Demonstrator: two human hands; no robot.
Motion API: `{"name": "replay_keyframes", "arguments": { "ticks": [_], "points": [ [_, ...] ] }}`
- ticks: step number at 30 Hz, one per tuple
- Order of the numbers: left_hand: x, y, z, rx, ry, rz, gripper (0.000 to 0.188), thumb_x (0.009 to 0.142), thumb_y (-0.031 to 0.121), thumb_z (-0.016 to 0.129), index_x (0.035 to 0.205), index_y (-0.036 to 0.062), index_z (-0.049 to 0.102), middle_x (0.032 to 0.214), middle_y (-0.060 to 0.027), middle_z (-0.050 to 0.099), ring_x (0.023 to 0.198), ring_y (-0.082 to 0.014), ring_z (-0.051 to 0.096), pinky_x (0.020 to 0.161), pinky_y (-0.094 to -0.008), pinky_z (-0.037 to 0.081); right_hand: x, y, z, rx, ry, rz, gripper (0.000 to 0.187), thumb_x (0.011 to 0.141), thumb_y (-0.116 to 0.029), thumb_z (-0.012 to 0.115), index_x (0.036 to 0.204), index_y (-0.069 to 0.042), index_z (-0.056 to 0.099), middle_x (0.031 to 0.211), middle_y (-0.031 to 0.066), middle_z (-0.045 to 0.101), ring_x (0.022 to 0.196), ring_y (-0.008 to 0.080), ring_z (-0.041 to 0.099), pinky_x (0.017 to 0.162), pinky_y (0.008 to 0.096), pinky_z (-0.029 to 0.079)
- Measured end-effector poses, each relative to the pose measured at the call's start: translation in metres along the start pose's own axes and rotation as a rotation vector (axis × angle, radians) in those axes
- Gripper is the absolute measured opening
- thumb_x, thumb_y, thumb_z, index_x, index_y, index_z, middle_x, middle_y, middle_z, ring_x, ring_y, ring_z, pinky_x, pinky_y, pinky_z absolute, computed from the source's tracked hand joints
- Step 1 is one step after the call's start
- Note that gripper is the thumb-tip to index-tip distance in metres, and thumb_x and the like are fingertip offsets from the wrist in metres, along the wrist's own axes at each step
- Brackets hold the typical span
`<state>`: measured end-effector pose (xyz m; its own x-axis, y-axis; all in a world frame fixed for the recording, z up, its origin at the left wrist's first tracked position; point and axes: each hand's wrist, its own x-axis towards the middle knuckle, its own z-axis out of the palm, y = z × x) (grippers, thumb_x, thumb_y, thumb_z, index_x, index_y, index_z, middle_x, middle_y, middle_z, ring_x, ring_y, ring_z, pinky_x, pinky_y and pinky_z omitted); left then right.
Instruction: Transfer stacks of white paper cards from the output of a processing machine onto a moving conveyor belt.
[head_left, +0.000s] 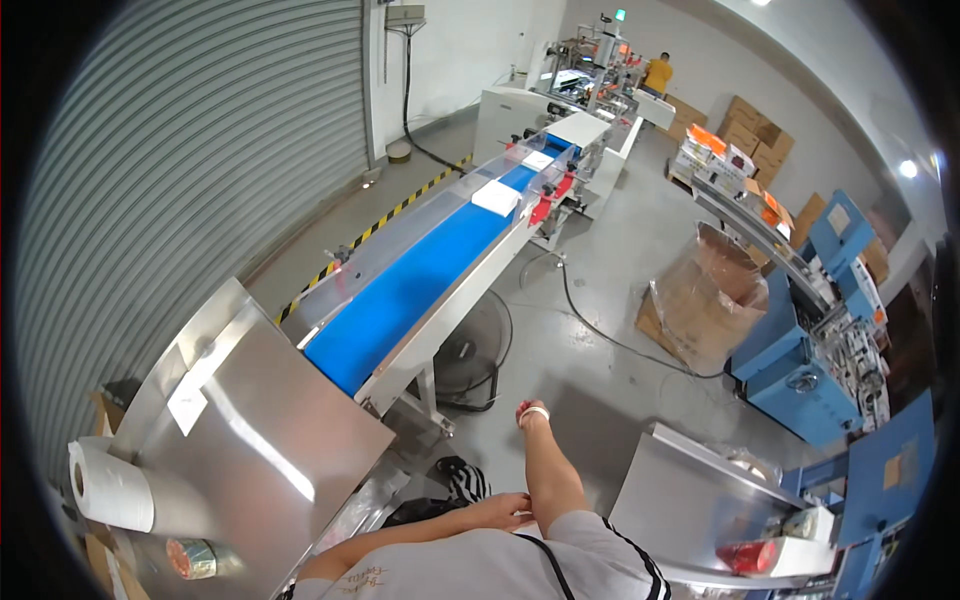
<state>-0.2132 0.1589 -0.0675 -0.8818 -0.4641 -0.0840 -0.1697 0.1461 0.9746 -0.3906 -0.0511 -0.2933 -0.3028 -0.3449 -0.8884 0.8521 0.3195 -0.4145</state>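
Note:
My left hand (509, 510) reaches across my body, its fingers lying against the inside of my right elbow, with nothing seen in it. My right hand (531, 411) is stretched out ahead over the floor, a white band at its wrist. Its fingers are curled in, and what they might hold is too small to tell. To the left of that hand stands a conveyor with a blue belt (420, 285). A flat white pack (495, 197) lies on the belt, and a smaller white pack (537, 160) farther along.
A steel table (290, 430) at the left holds a white card (188, 408), a large white roll (112, 487) and a tape roll (191, 558). A floor fan (468, 350) stands beneath the conveyor. To the right are a lined carton (705, 300), a cable, blue machinery (805, 390) and another steel table (690, 500).

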Motion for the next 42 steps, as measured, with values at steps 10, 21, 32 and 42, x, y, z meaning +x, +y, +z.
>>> {"name": "replay_keyframes", "arguments": {
  "ticks": [10,21,32,42],
  "points": [
    [-0.036,-0.001,0.087,0.037,-0.065,0.211,0.047,0.077,0.023,0.07,0.119,0.0046,0.059,0.128,-0.0194,0.051,0.119,-0.0361,0.047,0.1,-0.0414,0.038,-0.1,-0.014,-0.046,0.123,-0.248,0.043,0.021,0.095,-0.023,0.048,0.079,-0.01,0.053,0.062,0.0009,0.057,0.05,0.0131,0.054,0.041,0.0251,0.044],
    [-0.035,0.052,0.159,-0.155,-0.095,-0.131,0.032,0.092,0.02,0.055,0.121,0.0054,0.056,0.134,-0.0116,0.046,0.116,-0.0247,0.049,0.097,-0.0341,0.04,-0.265,-0.117,-0.128,0.197,-0.535,-0.425,0.018,0.094,-0.024,0.055,0.083,-0.01,0.059,0.071,-0.0017,0.063,0.057,0.0078,0.058,0.049,0.0214,0.05],
    [-0.074,0.059,0.308,-0.21,-0.365,0.153,0.04,0.089,0.018,0.061,0.126,0.0081,0.048,0.124,-0.0108,0.05,0.097,-0.0239,0.058,0.073,-0.0339,0.051,-0.334,-0.099,-0.302,-0.548,0.075,-1.299,0.02,0.084,-0.022,0.064,0.096,-0.005,0.063,0.082,0.0046,0.066,0.073,0.0138,0.061,0.069,0.028,0.049],
    [-0.08,0.098,0.376,-1.273,-0.711,-0.321,0.031,0.092,0.019,0.048,0.114,-0.001,0.058,0.114,-0.0096,0.062,0.107,-0.0217,0.057,0.099,-0.0394,0.04,-0.294,-0.085,-0.41,-0.864,0.185,-1.33,0.033,0.078,-0.019,0.069,0.105,-0.003,0.06,0.092,0.0139,0.065,0.083,0.0239,0.064,0.076,0.0334,0.05]
  ]
}}
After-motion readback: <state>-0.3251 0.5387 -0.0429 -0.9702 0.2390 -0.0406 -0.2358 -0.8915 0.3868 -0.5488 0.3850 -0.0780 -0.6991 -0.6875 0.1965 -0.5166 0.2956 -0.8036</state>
